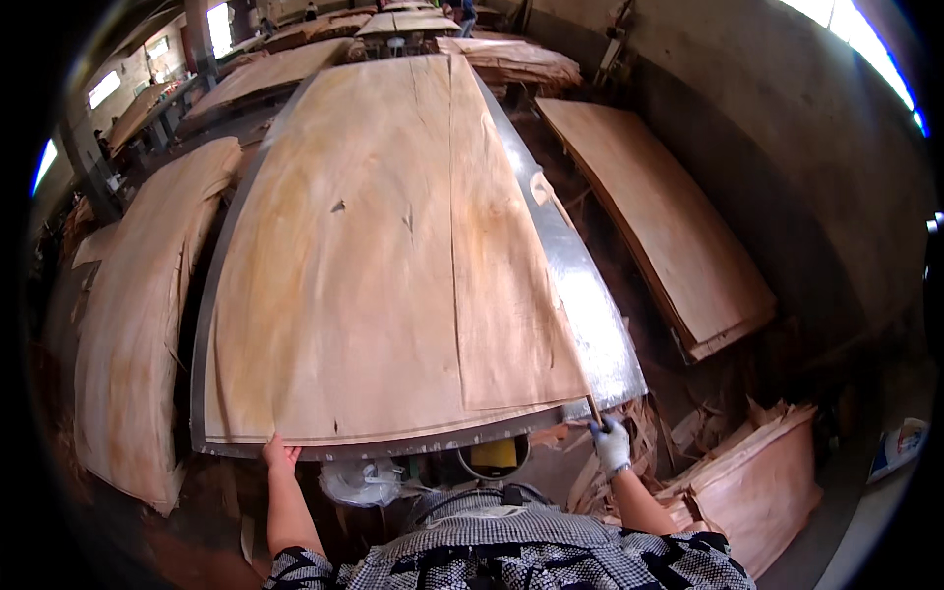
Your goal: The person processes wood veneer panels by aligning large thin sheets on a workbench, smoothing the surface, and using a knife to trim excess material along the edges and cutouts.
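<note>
A large wood veneer sheet [364, 246] lies on a metal-topped table [590, 295] in front of me. A narrower veneer piece [506, 295] runs along its right side, a dark seam between them. My bare left hand [280, 450] is closed on the sheet's near edge, toward the left corner. My right hand [611, 444], in a pale glove, is closed round a thin brown stick-like piece [594, 409] at the narrower piece's near right corner. Whether that is a tool handle or a wood strip I cannot tell.
Veneer stacks stand left [147, 315] and right [669, 216] of the table. Below its near edge are a bucket [492, 458] with something yellow and a clear plastic bag [362, 482]. Curled veneer scrap [747, 482] lies at lower right. More stacked tables stretch behind.
</note>
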`<action>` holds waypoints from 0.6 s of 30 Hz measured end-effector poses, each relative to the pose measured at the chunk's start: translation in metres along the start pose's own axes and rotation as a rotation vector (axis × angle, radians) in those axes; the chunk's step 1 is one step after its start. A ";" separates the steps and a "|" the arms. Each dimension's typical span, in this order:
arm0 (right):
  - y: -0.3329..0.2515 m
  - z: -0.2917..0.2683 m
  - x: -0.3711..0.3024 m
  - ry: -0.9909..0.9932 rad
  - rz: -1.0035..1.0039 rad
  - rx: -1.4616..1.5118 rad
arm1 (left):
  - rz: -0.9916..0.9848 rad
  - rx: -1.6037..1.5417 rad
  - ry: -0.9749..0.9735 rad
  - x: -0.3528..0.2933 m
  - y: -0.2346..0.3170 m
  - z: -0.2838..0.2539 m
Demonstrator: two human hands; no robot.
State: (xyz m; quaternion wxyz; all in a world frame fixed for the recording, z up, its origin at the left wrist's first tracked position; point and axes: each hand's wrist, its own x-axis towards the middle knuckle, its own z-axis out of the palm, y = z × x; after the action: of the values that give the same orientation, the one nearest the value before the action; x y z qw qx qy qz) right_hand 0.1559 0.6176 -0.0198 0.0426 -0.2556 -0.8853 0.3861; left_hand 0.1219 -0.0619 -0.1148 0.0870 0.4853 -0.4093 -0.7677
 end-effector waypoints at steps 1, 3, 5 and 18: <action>0.031 -0.005 -0.023 0.014 -0.026 -0.254 | -0.005 -0.014 0.011 0.002 -0.001 -0.004; 0.059 -0.015 -0.058 -0.089 0.166 -0.236 | -0.022 0.008 0.029 0.002 -0.006 -0.005; 0.050 -0.005 -0.074 -0.084 0.079 -0.178 | -0.026 -0.004 0.041 0.003 0.000 -0.016; 0.074 -0.070 -0.028 0.158 0.107 -0.358 | -0.052 0.186 -0.023 -0.052 -0.054 0.002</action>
State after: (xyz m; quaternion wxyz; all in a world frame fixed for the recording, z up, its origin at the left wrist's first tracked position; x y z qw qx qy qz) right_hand 0.2299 0.6929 -0.0192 0.0452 -0.3351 -0.9189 0.2030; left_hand 0.1616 0.0015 -0.1176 0.0169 0.4932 -0.4671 -0.7337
